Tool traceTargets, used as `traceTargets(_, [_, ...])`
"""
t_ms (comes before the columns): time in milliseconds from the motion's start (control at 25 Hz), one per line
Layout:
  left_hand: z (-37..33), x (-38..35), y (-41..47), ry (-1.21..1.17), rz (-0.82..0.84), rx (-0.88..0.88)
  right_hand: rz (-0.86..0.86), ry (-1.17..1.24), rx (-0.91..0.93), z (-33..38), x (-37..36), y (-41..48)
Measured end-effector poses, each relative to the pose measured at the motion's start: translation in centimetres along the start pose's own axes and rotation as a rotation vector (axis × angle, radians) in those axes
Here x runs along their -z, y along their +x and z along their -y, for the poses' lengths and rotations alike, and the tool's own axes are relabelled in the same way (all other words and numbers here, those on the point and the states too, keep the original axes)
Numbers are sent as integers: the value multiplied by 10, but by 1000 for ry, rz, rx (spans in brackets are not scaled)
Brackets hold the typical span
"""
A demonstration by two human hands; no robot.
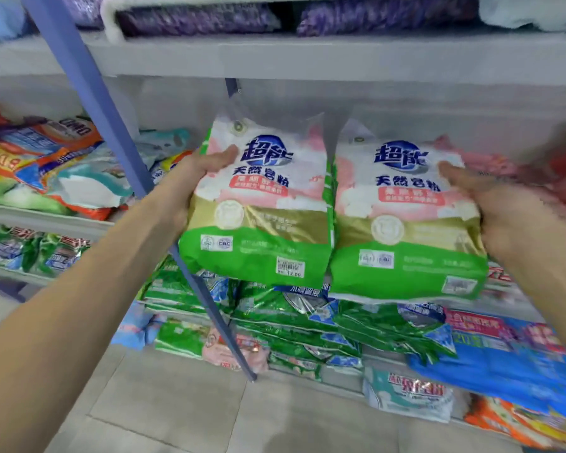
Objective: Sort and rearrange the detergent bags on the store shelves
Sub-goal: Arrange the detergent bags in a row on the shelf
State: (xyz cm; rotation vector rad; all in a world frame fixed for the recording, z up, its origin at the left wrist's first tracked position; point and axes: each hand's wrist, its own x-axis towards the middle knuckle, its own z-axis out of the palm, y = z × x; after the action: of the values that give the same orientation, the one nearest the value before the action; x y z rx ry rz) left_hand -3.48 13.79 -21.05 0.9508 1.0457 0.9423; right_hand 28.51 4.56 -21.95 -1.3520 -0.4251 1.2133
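A bare left forearm (79,289) reaches in from the lower left, and its left hand (206,168) grips the side of a white, pink and green plastic detergent bag (262,207), thumb curled over the front. The right hand (510,217) grips a second matching detergent bag (406,223) by its outer edge; both bags are held upright, touching side by side, below the grey shelf board (307,60). Just beneath them lies a stack of shiny green foil bags (291,308), with a slanting blue metal post (89,93) passing in front of its left part.

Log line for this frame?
left hand: holds left bag | right hand: holds right bag | both: side by side
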Motion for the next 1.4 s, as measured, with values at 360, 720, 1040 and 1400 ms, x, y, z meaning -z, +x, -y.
traceTargets(360, [-8,1,85,137,-31,-47,80,-124,115,6,-25,81])
traceTargets(720, [10,-18,23,1254,-121,-340,180,-699,278,-20,-9,43])
traceTargets(1040, [46,21,1,1635,3,-570,264,-791,201,-15,-6,35])
traceTargets(1400, [52,34,17,1638,-5,-696,46,-1496,483,-41,-19,5])
